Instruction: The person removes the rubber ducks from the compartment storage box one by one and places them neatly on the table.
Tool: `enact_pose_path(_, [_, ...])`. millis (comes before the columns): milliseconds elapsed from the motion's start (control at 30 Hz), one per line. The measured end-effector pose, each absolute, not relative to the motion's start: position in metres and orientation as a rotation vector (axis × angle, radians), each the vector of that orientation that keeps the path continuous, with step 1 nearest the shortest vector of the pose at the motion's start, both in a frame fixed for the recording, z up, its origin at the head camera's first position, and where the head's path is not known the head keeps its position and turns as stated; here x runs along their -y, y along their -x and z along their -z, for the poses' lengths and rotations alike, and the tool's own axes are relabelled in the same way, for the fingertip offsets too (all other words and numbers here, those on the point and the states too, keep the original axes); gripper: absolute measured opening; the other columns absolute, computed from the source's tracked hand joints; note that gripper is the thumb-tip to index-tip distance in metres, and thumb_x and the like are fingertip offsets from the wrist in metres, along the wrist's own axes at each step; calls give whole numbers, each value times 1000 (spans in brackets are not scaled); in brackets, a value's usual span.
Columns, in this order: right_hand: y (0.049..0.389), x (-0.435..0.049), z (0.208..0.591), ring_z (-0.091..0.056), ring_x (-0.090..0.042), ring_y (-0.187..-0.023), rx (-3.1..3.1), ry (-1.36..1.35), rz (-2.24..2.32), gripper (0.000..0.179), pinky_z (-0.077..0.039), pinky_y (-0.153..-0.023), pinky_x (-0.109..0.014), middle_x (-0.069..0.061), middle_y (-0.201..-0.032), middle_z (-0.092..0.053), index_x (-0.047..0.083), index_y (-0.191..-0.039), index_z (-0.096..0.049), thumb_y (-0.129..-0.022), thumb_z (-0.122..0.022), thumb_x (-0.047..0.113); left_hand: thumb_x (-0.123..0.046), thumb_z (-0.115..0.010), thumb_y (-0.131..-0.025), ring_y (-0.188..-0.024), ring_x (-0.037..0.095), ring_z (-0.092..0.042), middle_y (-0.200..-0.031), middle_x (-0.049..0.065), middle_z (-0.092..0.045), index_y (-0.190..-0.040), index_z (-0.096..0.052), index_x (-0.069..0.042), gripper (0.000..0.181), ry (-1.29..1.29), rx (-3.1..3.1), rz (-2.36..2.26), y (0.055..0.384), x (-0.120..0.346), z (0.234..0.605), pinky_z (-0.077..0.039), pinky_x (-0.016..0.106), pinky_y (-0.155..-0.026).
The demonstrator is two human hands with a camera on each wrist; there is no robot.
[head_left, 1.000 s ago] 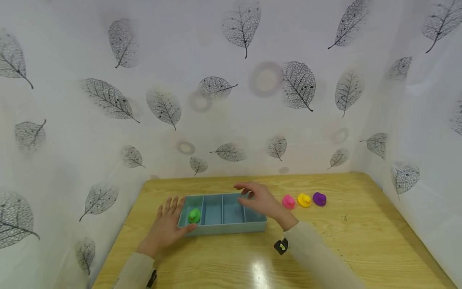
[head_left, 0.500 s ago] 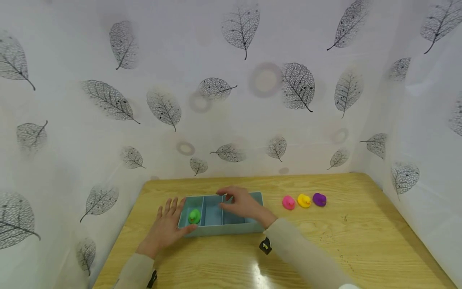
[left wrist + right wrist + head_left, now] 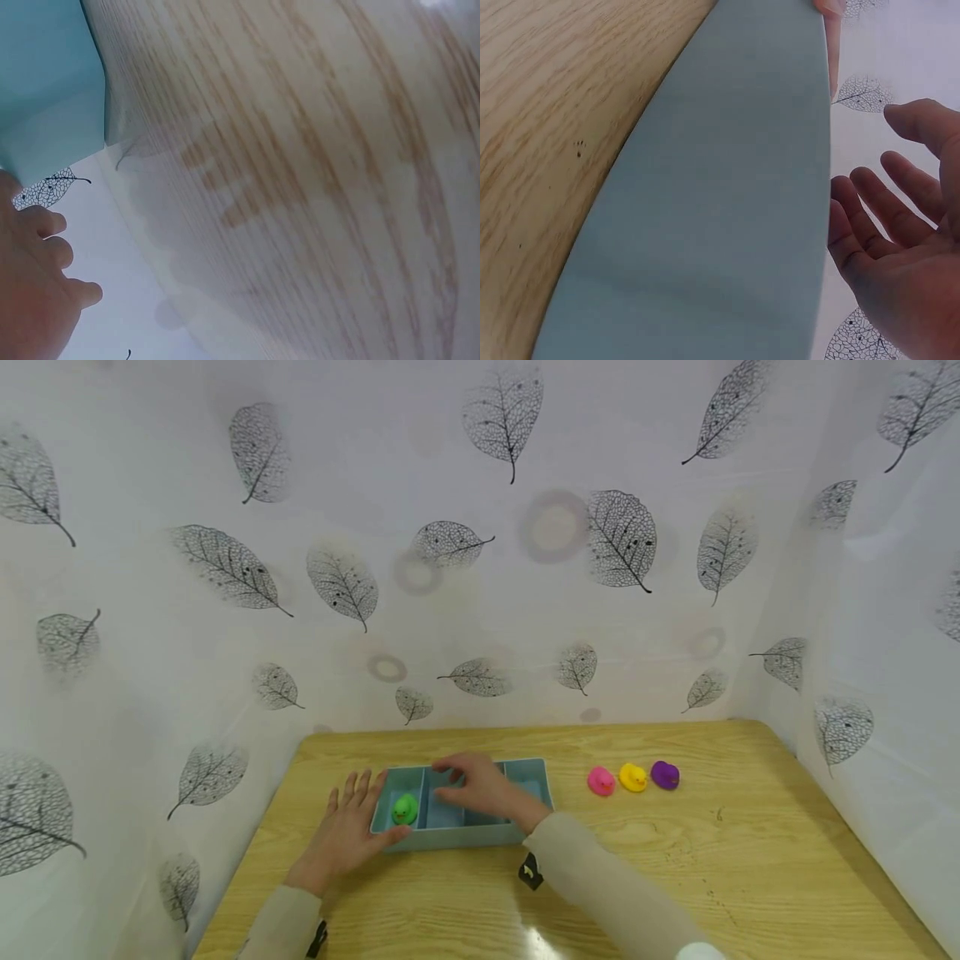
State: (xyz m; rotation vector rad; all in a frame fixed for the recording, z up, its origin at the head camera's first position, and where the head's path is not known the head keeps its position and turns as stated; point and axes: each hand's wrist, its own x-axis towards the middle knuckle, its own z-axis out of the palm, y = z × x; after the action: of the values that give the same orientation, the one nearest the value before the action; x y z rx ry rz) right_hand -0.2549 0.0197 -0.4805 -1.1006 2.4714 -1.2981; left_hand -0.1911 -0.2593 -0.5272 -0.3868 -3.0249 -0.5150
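Observation:
A blue-grey divided box [image 3: 459,837] lies lengthwise across the wooden table. Its leftmost compartment contains a green rubber duck [image 3: 405,810]. My left hand [image 3: 341,839] rests at the box's left end, fingers spread along that side and thumb by the front rim. Over the middle compartments hovers my right hand [image 3: 487,789], hiding part of the dividers. In the right wrist view the right hand [image 3: 911,277] shows loosely bent fingers with nothing between them, behind the box wall [image 3: 720,172]. The left wrist view catches the left hand [image 3: 37,285] beside the box corner [image 3: 45,90].
To the right of the box, a pink duck [image 3: 602,781], a yellow duck [image 3: 633,777] and a purple duck [image 3: 665,775] stand in a row on the table [image 3: 750,843]. A white leaf-patterned curtain [image 3: 480,610] encloses the back and sides.
My right hand has moved left over the box, from its right-hand compartments to the middle ones. The left hand, the box and all the ducks stay put.

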Motion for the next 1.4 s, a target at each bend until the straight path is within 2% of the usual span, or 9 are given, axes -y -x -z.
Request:
enact_pose_path(400, [257, 4, 486, -68, -28, -114, -2487, 1061, 1204, 46, -57, -90, -27, -12, -137, -71, 5, -141, -66, -99, -74, 24, -71, -61, -95, -160, 53, -16, -172, 29, -23, -171, -16, -15, 104, 389, 3029, 507, 192, 260, 528, -14, 78, -124])
enact_pose_path(633, [260, 15, 490, -65, -26, -100, -2465, 1107, 1160, 45, -50, -76, -21, -15, -130, -72, 3, -138, -67, -98, -74, 22, -72, -61, -95, -160, 52, -16, -172, 28, -23, -171, -17, -16, 104, 383, 3037, 507, 193, 260, 528, -14, 78, -123])
enact_pose_path(733, [260, 19, 492, -65, -24, -96, -2458, 1124, 1126, 45, -50, -75, -21, -15, -130, -72, 3, -139, -67, -99, -73, 22, -72, -61, -95, -160, 52, -15, -172, 28, -23, -171, -18, -15, 104, 381, 3041, 512, 192, 259, 528, -13, 78, -123])
enact_pose_path(900, [261, 26, 495, -68, -15, -109, -2504, 1124, 1001, 45, -56, -90, -25, -8, -136, -71, 7, -142, -66, -100, -72, 24, -70, -62, -95, -160, 53, -16, -172, 28, -23, -170, -19, -15, 103, 381, 3035, 521, 192, 259, 526, -13, 78, -123])
enact_pose_path(1000, [262, 30, 497, -67, -17, -124, -2543, 1105, 939, 46, -56, -104, -31, -5, -139, -70, 10, -141, -67, -99, -74, 26, -70, -62, -95, -160, 53, -16, -172, 28, -24, -170, -19, -15, 103, 381, 3033, 518, 191, 258, 526, -13, 78, -123])
enact_pose_path(1100, [263, 32, 498, -64, -20, -131, -2561, 1063, 901, 46, -54, -110, -35, -3, -141, -70, 13, -140, -68, -97, -74, 28, -70, -62, -95, -160, 53, -16, -171, 28, -24, -170, -19, -15, 103, 384, 3035, 516, 191, 257, 526, -13, 78, -123])
enact_pose_path(1400, [264, 39, 494, -67, -18, -126, -2585, 1016, 815, 46, -55, -106, -33, 1, -138, -71, 15, -139, -70, -96, -75, 32, -70, -61, -95, -159, 54, -17, -171, 29, -26, -170, -20, -13, 103, 393, 3038, 485, 191, 258, 525, -14, 79, -123])
